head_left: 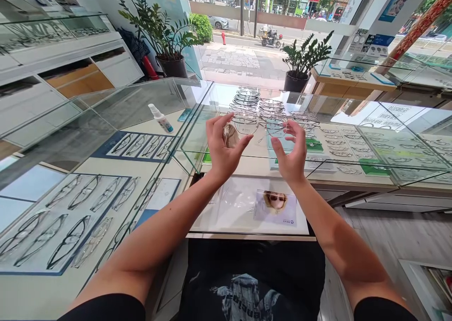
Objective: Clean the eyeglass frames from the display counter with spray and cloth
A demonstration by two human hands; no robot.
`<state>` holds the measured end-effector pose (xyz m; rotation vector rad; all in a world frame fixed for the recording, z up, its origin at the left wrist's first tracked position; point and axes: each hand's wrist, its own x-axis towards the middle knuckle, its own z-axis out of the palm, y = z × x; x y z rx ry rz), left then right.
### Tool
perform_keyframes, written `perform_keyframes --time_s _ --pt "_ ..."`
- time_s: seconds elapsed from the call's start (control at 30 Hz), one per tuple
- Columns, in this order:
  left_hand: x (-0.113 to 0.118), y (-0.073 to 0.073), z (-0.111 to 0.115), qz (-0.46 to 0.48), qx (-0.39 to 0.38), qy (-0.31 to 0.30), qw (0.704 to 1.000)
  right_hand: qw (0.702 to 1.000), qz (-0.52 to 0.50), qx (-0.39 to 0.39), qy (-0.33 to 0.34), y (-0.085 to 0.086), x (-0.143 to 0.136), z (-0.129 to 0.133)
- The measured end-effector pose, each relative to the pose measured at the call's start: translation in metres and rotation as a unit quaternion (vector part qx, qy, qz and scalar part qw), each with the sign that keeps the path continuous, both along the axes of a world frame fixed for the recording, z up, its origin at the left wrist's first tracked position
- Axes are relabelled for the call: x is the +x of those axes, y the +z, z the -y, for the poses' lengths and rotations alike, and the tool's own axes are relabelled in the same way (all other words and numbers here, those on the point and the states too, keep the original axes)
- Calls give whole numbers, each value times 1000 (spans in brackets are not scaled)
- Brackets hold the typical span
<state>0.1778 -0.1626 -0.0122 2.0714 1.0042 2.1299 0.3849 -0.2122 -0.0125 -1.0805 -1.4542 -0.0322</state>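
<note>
A pair of thin-rimmed eyeglasses (pixel 246 132) is held up over the glass counter, its lenses facing away from me. My left hand (pixel 224 147) is at the left side of the frame, fingers curled. A crumpled pale cloth (pixel 231 135) is tucked in its palm. On the other side, my right hand (pixel 292 151) has its fingertips at the right end of the eyeglasses, with the thumb lower and apart. Other frames seen through the glass behind partly blur the outline of the held pair.
Rows of spectacle frames (pixel 246 97) lie inside the glass counter (pixel 339 163). A white spray bottle (pixel 160 117) stands at left, near trays of glasses (pixel 70 217). Before me a pulled-out drawer (pixel 233 224) holds a printed card (pixel 275 207). Potted plants (pixel 298 81) stand beyond.
</note>
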Motion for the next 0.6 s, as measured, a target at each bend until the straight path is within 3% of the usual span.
perform_keyframes --time_s 0.6 --pt "-2 -1 -3 -18 9 -6 1000 1000 11 6 -4 2 3 0"
